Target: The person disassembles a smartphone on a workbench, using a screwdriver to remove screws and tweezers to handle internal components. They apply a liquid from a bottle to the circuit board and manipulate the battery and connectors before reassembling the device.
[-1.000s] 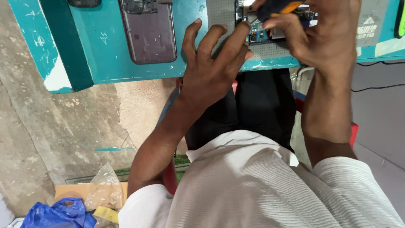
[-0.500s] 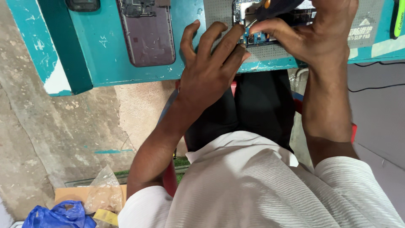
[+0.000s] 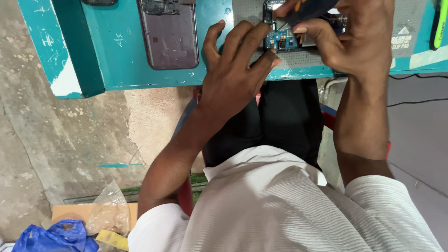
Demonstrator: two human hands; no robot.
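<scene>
Two bags, one blue (image 3: 44,238) and one clear (image 3: 108,212), lie on the concrete floor (image 3: 56,140) at the far left, beside a strip of cardboard (image 3: 70,212); above them the teal table (image 3: 121,60) carries a purple phone back cover (image 3: 170,35), lying flat and apart from the hands; the left hand (image 3: 233,81) rests with spread fingers on the grey work mat (image 3: 298,58), fingertips pressing at the edge of the opened phone (image 3: 282,39) with its blue circuit board showing, steadying rather than clasping it; the right hand (image 3: 359,39) is pinched tight around a dark-handled tool (image 3: 310,8) held over the board, and it hides most of the phone; a yellow-green pen-like thing (image 3: 438,25) sits at the right edge, cut off; the tool's tip cannot be made out; black cables (image 3: 415,101) trail across the grey floor at right.
</scene>
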